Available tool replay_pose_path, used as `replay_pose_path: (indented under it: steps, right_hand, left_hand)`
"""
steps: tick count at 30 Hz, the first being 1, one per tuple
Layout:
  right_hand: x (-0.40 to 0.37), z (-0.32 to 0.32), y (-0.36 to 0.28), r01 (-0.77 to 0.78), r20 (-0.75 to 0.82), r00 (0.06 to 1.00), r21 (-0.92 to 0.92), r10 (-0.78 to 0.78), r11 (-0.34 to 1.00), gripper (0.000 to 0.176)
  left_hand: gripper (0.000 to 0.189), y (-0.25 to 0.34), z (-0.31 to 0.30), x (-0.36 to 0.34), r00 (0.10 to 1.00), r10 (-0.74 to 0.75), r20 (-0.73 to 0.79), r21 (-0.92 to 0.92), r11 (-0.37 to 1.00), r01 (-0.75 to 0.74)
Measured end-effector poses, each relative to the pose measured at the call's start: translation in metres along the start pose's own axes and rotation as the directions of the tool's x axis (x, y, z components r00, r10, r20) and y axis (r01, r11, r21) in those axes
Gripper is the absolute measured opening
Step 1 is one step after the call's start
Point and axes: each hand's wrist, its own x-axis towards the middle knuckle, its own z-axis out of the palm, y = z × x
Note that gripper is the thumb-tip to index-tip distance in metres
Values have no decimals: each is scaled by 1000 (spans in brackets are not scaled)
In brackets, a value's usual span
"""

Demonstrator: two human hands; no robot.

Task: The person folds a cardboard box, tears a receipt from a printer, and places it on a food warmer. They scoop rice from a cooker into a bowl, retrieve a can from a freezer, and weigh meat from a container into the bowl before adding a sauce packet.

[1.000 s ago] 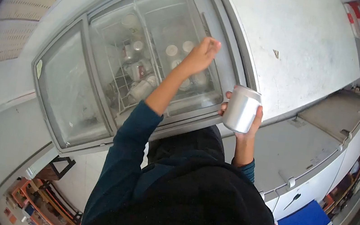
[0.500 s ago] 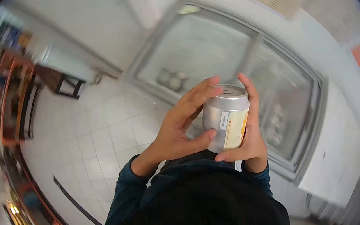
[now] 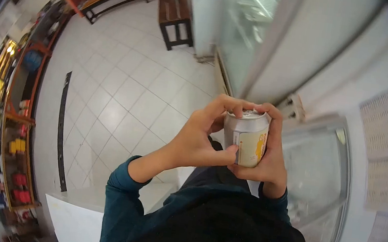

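A silver drink can [image 3: 245, 140] with a cream and yellow label stands upright between my two hands in front of my body. My left hand [image 3: 207, 135] is closed on its left side, thumb pressed low on the can wall and fingertips over the top rim. From the right, my right hand [image 3: 272, 153] wraps it, with the index finger at the rim and the thumb under the lower edge. Part of the lid shows between the fingertips, and its tab is mostly covered.
At right is a glass-topped chest freezer [image 3: 319, 172], with a glass-door fridge [image 3: 250, 25] ahead. A dark wooden bench [image 3: 174, 15] stands beyond the white tiled floor [image 3: 124, 92]. Shelves [image 3: 20, 118] line the left, and a white surface [image 3: 78, 221] lies near my left elbow.
My view has turned left, bringing the fridge ahead and the freezer to the right. Both hands keep hold of the can, and their fingertips have closed in over its top.
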Motion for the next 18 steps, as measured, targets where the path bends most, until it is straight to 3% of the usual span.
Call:
replay_pose_path:
  steps: [2, 3, 5, 7, 9, 14, 16, 18]
  right_hand:
    - [52, 21, 27, -5, 48, 999, -93, 9, 996, 83]
    - [78, 29, 44, -66, 40, 997, 49, 64, 997, 80]
    - [123, 44, 71, -147, 140, 982, 140, 128, 979, 79]
    - [176, 61, 103, -195, 252, 957, 193, 143, 962, 78]
    - [220, 83, 129, -171, 388, 912, 67, 132, 983, 81]
    - [323, 184, 197, -318, 702, 690, 76, 175, 945, 84]
    - [354, 223, 236, -399, 811, 574, 154, 115, 904, 84]
    - [393, 271, 259, -379, 881, 467, 116, 81, 918, 82]
  left_hand:
    - [39, -11, -56, 16, 999, -35, -40, 5, 999, 36]
    - [36, -23, -77, 29, 994, -45, -104, 38, 998, 49]
    - [34, -35, -122, 35, 966, -215, -146, 101, 968, 231]
    - [33, -50, -169, 44, 925, -294, -240, 87, 943, 322]
    - [31, -63, -204, 41, 921, -151, -360, 18, 986, 168]
    - [30, -88, -313, 9, 670, -249, -699, -95, 961, 259]
    - [32, -104, -349, -3, 567, -250, -785, -138, 962, 234]
    - [33, -112, -399, -19, 483, -258, -837, -169, 961, 219]
